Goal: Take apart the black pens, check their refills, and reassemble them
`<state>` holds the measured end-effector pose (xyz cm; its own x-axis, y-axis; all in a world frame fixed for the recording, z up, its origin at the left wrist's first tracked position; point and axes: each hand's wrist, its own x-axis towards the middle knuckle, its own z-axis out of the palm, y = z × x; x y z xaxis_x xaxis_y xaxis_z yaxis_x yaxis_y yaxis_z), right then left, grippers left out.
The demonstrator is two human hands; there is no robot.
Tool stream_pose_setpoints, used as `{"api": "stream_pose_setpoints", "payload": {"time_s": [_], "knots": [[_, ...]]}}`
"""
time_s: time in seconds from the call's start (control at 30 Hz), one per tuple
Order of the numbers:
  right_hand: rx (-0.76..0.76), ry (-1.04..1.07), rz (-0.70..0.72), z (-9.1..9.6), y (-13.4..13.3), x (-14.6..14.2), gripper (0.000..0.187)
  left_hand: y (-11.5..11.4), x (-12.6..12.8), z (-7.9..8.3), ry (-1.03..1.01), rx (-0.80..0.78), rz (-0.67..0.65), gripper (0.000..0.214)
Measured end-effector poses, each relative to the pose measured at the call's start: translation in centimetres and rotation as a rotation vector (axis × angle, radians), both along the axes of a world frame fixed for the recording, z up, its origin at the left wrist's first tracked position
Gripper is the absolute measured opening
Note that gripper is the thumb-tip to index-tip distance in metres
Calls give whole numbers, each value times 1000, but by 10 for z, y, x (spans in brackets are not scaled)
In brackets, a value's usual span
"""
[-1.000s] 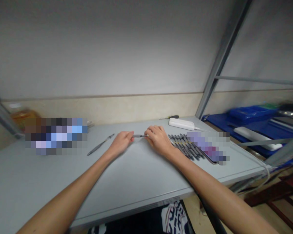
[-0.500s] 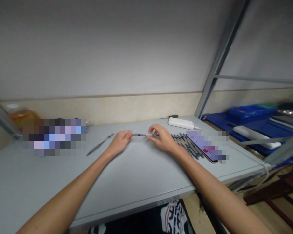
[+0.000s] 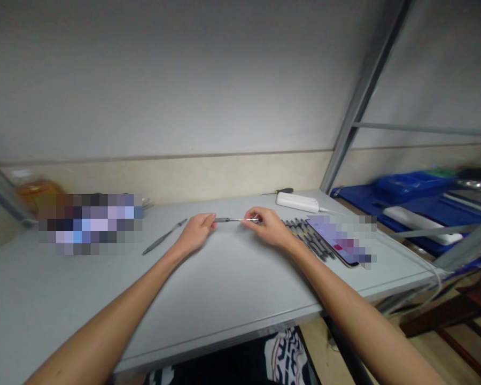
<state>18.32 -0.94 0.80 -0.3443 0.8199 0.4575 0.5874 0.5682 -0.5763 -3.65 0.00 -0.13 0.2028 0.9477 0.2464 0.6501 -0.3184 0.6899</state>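
A slim grey pen (image 3: 223, 220) lies level between my two hands, a little above the desk or resting on it; I cannot tell which. My left hand (image 3: 198, 231) is closed on its thicker grey end. At the other end, my right hand (image 3: 266, 224) pinches the thinner, light-coloured part between thumb and fingers, with a darker tip showing inside the hand. Left of my left hand, another grey pen (image 3: 164, 237) lies slanted on the desk. Just right of my right hand is a row of several grey pens (image 3: 310, 240), partly hidden by the hand and wrist.
A phone (image 3: 332, 240), partly blurred, lies beside the row on the grey desk (image 3: 224, 289). Behind are a white power strip (image 3: 297, 202) with a cable and a screwdriver (image 3: 284, 190). A pixelated object (image 3: 100, 222) and a bottle (image 3: 36, 192) stand at left; a metal post (image 3: 356, 101) rises at right.
My right thumb and fingers have drawn together from a looser curl into a pinch on the pen's thin part. My left hand has barely moved.
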Motion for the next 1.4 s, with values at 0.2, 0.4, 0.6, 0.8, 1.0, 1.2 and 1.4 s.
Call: {"api": "stream_pose_setpoints", "payload": {"time_s": [0.2,0.4,0.6,0.8,1.0,1.2,1.4], "knots": [[-37,-46,-11,0,1,3,26,-1,-1,2,-23,6,21,42],[0,68,0,-1,2,2,10,-1,0,1,-102,-58,31,42],[147,116,-17,-3,7,5,6,2,2,-3,-342,-237,39,38],[114,191,-52,-2,11,11,9,9,-5,-5,-369,-214,42,37],[104,255,-101,2,14,19,12,10,-11,0,-370,-202,66,35],[104,273,-106,3,16,25,13,5,-12,8,-403,-214,39,35],[86,260,-105,4,16,27,13,6,-13,7,-399,-203,58,35]]}}
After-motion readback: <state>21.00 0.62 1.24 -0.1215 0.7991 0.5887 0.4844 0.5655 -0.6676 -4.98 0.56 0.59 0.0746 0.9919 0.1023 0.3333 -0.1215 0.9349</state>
